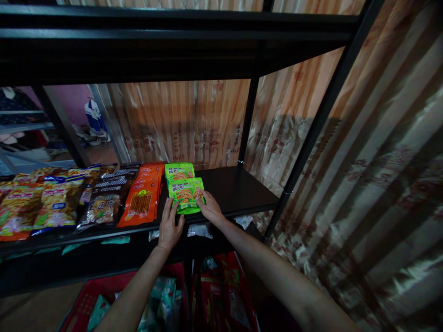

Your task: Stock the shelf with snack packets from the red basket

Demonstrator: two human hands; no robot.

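Observation:
Two bright green snack bags lie on the black shelf, one behind the other and partly overlapping. The front green snack bag [186,190] is between my hands, and the rear green snack bag [180,169] rests behind it. My left hand [170,227] is at the front bag's lower left corner, fingers stretched and apart, thumb near its front edge. On the other side, my right hand [209,207] has its fingers together on the bag's right edge; its thumb is hidden. Left of them lies a stack of orange snack packets [143,198].
Dark-printed snack bags [104,203] and yellow-orange snack bags [58,203] line the shelf's left side. Black shelf surface [238,191] extends right to a post [301,147]. An upper shelf [173,27] hangs overhead. Red crates [78,306] with packets stand below. Curtains [380,161] hang behind and right.

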